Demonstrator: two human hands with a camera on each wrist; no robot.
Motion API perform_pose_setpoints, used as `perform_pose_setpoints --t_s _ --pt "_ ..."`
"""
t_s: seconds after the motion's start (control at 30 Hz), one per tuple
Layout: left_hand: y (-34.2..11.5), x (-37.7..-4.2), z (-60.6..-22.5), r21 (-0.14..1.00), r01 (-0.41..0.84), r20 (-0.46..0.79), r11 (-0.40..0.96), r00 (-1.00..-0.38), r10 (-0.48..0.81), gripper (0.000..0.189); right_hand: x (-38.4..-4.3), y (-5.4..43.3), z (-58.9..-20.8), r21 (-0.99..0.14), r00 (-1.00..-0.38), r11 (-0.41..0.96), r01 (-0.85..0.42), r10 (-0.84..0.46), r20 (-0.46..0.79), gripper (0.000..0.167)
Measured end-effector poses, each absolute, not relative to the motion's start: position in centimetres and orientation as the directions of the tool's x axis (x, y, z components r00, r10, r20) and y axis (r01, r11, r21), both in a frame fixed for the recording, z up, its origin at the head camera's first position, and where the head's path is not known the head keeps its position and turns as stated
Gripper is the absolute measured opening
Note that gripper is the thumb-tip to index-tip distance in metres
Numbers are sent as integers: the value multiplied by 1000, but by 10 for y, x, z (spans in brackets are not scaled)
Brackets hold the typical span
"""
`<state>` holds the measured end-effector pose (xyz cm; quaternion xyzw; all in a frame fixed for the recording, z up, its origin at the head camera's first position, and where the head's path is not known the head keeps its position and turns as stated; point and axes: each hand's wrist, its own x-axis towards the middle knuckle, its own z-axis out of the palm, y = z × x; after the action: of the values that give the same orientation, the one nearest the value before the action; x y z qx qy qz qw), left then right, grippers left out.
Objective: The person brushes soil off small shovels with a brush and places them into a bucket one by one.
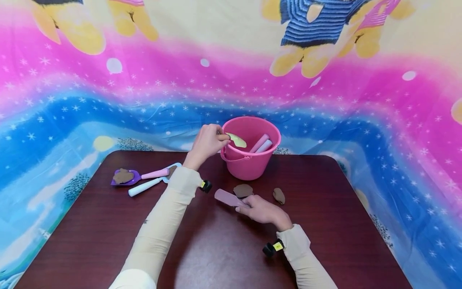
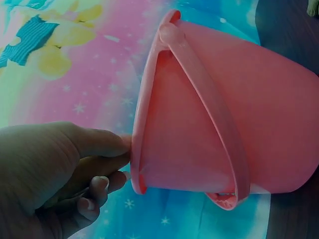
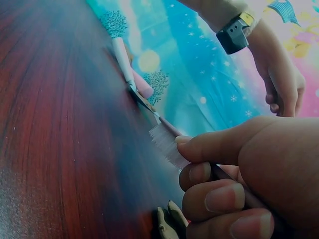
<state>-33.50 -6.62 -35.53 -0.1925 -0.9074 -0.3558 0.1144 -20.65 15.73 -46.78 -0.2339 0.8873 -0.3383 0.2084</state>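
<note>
A pink bucket [image 1: 249, 164] stands at the back of the table. At its left rim my left hand [image 1: 207, 144] pinches a flat yellow-green piece [image 1: 237, 140], which slants over the opening; its kind is unclear. The left wrist view has the left hand [image 2: 55, 169] with thumb and finger right at the rim, the yellow-green piece hidden. A mauve brush [image 1: 229, 198] is in my right hand [image 1: 265, 210], low over the table. Its pale bristles [image 3: 167, 144] show in the right wrist view. Just beyond the brush lies a brown lump [image 1: 243, 190].
A pink handle [image 1: 260, 142] and a light blue handle [image 1: 265, 146] lean inside the bucket. On the left, a purple shovel [image 1: 135, 176] carries a brown lump [image 1: 122, 176], beside a tool with a light blue handle [image 1: 144, 187]. Another brown lump [image 1: 278, 196] lies right of the brush.
</note>
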Motion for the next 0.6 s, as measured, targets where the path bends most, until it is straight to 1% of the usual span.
perform_pose_setpoints --t_s 0.23,0.47,0.6 --pt "-60 -346 -353 605 422 340 675 -904 260 21 -207 160 -469 -684 -809 680 -264 -542 -227 40" --pt "-51 -355 -356 602 443 357 664 -894 272 15 -208 161 -471 -687 -808 679 -258 -542 -233 41" --pt "-46 -358 -359 598 425 337 680 -902 268 16 -207 161 -471 -687 -812 684 -245 -532 -241 41"
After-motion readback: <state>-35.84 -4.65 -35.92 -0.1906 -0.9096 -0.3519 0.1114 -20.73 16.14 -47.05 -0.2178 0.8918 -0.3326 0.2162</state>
